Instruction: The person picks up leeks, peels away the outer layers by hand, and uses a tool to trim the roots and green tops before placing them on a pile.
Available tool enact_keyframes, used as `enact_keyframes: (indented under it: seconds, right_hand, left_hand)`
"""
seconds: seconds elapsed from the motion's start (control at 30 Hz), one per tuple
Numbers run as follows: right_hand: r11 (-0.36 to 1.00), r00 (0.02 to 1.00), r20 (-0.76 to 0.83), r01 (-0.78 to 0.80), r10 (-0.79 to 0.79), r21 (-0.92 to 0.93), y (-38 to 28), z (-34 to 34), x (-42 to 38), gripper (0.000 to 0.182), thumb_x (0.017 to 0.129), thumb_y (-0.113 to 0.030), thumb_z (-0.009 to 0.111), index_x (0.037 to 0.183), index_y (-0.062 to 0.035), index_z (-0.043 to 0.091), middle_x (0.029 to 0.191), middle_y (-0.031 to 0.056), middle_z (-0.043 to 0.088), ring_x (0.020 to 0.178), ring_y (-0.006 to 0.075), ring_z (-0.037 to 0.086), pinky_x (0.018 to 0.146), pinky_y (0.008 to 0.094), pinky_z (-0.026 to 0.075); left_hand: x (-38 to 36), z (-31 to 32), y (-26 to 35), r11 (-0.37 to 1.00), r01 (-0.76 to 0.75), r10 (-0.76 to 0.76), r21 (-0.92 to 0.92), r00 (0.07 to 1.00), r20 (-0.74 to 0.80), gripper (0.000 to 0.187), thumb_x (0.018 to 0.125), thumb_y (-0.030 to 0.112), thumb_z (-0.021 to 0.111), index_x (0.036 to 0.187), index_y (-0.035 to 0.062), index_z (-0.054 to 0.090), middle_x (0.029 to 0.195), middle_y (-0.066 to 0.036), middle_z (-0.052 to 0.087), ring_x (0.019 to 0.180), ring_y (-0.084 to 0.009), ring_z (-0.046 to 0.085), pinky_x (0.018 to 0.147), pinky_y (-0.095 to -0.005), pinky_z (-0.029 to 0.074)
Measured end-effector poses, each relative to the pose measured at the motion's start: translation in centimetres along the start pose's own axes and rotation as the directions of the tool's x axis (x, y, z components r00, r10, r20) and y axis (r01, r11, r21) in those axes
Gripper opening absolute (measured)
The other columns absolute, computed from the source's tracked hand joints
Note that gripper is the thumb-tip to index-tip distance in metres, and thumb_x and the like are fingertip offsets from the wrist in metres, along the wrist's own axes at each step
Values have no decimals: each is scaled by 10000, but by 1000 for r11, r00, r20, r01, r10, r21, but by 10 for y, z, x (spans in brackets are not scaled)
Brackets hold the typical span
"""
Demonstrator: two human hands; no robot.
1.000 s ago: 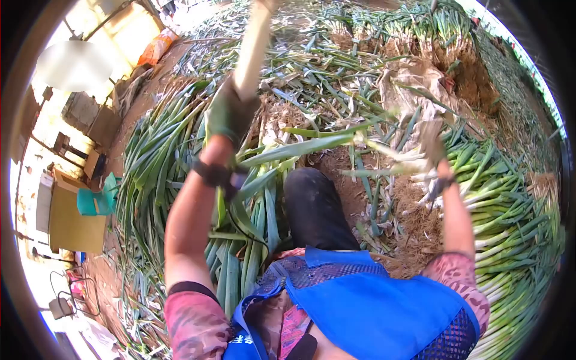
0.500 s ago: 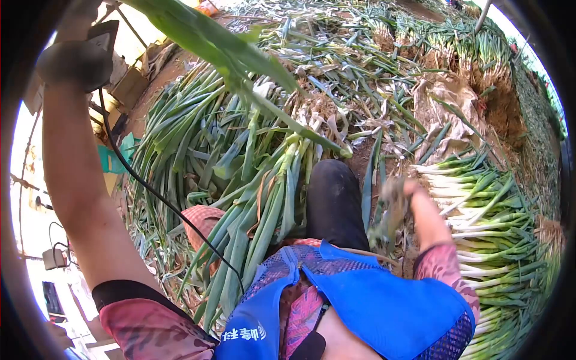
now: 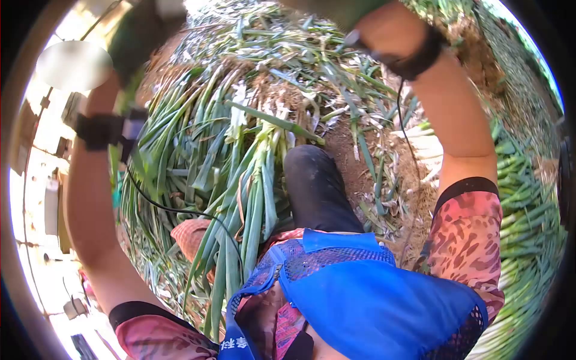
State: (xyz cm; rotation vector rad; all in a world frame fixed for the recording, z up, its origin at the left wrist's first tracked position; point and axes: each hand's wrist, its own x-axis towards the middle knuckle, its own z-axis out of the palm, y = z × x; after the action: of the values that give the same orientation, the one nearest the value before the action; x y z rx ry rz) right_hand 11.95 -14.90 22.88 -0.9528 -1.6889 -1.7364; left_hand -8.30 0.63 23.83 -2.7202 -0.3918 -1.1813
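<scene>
My left hand (image 3: 147, 39), dark-gloved and blurred, is raised at the upper left. Blurred green onion leaves (image 3: 128, 96) trail down from it past the wrist, so it appears closed on a green onion; the fingers are smeared. At the top edge my right hand (image 3: 342, 11), in a dark green glove, is raised and partly cut off. Its fingers and anything in them cannot be made out. Below, a bunch of green onions (image 3: 258, 186) lies beside my dark-trousered knee (image 3: 312, 180), and one loose leaf (image 3: 279, 123) rests across its top.
A heap of untrimmed green onions (image 3: 174, 132) spreads at the left and ahead. Cleaner stalks (image 3: 522, 240) with white bases (image 3: 420, 147) lie in a row at my right. Loose peelings cover the brown soil (image 3: 345, 150). Cables run from both wristbands.
My right hand has risen from the low right, beside the white stalks, to the top edge. The green onion that slanted across the upper view has swung out of its place; my left arm shifted slightly.
</scene>
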Motion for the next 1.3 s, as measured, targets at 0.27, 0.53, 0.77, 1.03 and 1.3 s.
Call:
enact_keyframes:
  seconds: [0.27, 0.53, 0.77, 1.03, 1.3]
  right_hand:
    - [929, 817, 563, -104, -125, 356, -98, 11, -157, 76, 694, -232, 665, 732, -168, 646, 590, 30, 605, 569, 259, 651, 470, 421, 491]
    - [959, 804, 595, -161, -10, 233, -23, -40, -194, 45, 761, -232, 670, 780, -214, 634, 633, -18, 627, 597, 210, 658, 496, 366, 531]
    - [655, 100, 676, -385, 730, -650, 104, -229, -167, 324, 903, -169, 598, 1223, -127, 578, 1026, 107, 697, 950, 226, 677, 760, 388, 548]
    - [-648, -509, -402, -569, 761, -506, 74, -419, -381, 510, 821, -409, 625, 1208, -76, 607, 992, 127, 703, 854, 236, 692, 762, 349, 545]
    - [-884, -698, -613, -64, 371, -462, 19, -496, -546, 532, 762, -348, 642, 1160, 5, 645, 1265, 197, 619, 1127, 314, 626, 940, 370, 491]
  left_hand:
    - [-149, 157, 77, 778, 511, -141, -365, 709, 691, 517, 769, 158, 773, 1217, 13, 561, 990, -58, 656, 852, -143, 599, 740, -332, 518]
    - [-162, 170, 98, 974, 221, -217, 41, 872, 440, 681, 758, 234, 759, 1348, 130, 435, 1119, -188, 641, 984, -360, 650, 767, -464, 540]
    - [59, 176, 187, 944, -252, 279, 213, 954, -110, 713, 861, 408, 685, 1452, 178, 360, 1293, -177, 562, 1157, -385, 554, 942, -480, 472]
    - [-15, 203, 160, 970, -241, 238, 23, 967, 91, 574, 894, 358, 652, 1364, 93, 454, 1261, -162, 591, 1159, -355, 562, 950, -452, 455]
    - [-297, 257, -34, 855, 476, -369, 204, 284, 885, 741, 772, 467, 767, 1269, -35, 547, 1173, -250, 639, 1081, -339, 618, 923, -410, 478]
